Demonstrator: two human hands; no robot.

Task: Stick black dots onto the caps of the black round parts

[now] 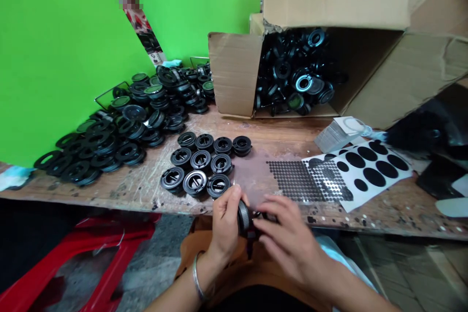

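My left hand point(228, 222) grips a black round part with a ribbed rim point(243, 217), turned on its edge at the table's front edge. A dark piece with a downward stem point(250, 243) shows just below that part. Curled in from the other side, my right hand point(287, 234) has its fingers at a dark piece beside the ribbed part. Those fingers hide most of what they hold, and they are slightly blurred. Just beyond my hands, several black round parts point(201, 160) with slotted centres stand in rows on the wooden table point(204, 122).
Black rings and discs point(120, 126) are heaped at the left. An open cardboard box point(234, 73) of similar parts stands at the back. At the right lie a sheet of small black dots point(292, 180), a sheet of black ovals point(376, 168) and a card stack point(331, 136). A red stool point(91, 248) is below left.
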